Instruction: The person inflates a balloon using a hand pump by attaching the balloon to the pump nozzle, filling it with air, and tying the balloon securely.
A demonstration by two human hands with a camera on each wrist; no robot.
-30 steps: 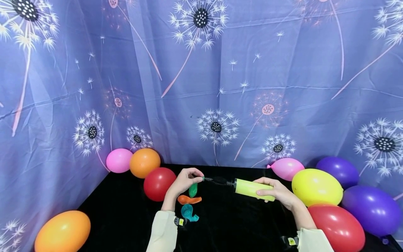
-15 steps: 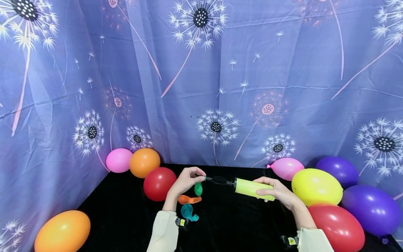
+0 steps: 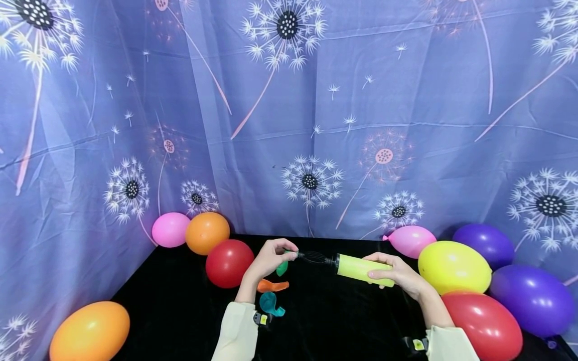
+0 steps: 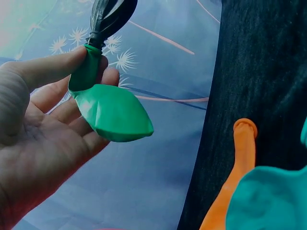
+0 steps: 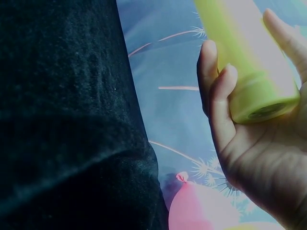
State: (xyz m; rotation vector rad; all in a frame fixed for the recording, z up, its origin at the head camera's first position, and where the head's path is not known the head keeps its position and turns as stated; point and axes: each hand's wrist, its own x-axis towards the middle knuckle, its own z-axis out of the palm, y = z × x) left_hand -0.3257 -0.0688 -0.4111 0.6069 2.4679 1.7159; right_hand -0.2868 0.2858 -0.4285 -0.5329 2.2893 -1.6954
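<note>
Two grips: right hand (image 3: 398,275) round pump (image 3: 361,269), left hand (image 3: 267,259) on green balloon (image 4: 117,114), neck (image 4: 87,69) clear only in left-wrist view.

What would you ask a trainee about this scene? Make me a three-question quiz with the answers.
1. True or false: the left hand pinches the green balloon by its neck.
2. What does the right hand hold?
A) a red balloon
B) the yellow pump
C) a purple balloon
3. How many limp balloons lie on the black cloth, not held by either hand?

Key:
1. True; its thumb and a finger are on the neck, at the pump's tip.
2. B.
3. Two: the orange balloon and the teal balloon.
</note>
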